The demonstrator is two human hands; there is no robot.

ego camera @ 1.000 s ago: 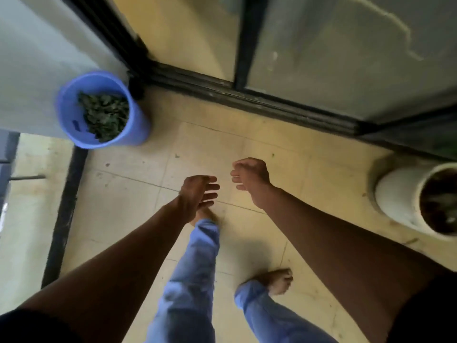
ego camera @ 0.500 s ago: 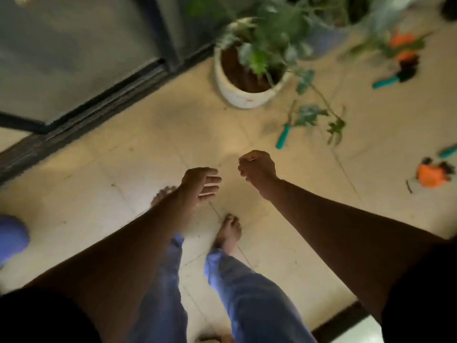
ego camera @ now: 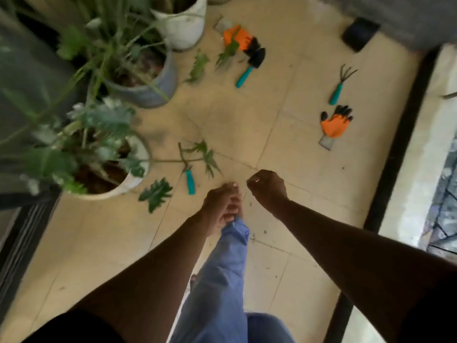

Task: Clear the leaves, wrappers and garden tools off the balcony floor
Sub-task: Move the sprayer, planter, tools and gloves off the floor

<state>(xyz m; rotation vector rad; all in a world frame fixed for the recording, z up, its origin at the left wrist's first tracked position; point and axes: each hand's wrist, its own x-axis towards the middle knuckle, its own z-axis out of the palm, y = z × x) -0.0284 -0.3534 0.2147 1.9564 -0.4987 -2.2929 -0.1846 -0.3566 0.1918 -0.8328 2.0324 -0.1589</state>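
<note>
- While standing over the littered tiles, hanging mid-frame with nothing held: left hand point(ego camera: 217, 209) loosely curled, right hand point(ego camera: 268, 188) closed in a fist.
- Nearest, left of centre: teal-handled tool point(ego camera: 190, 180), probably light and stiff; best gripped by the handle, its head hidden under a leafy stem.
- Beside it, fallen leaf point(ego camera: 155, 194): light, limp, likely to tear; best pinched at the stalk.
- Further up: trowel point(ego camera: 249, 66), hand rake point(ego camera: 340, 85), orange glove point(ego camera: 333, 125), soft and easily gathered up.
- At left, white pot point(ego camera: 133, 180) holding soil and a plant; grey pot point(ego camera: 148, 92) likewise planted.
</note>
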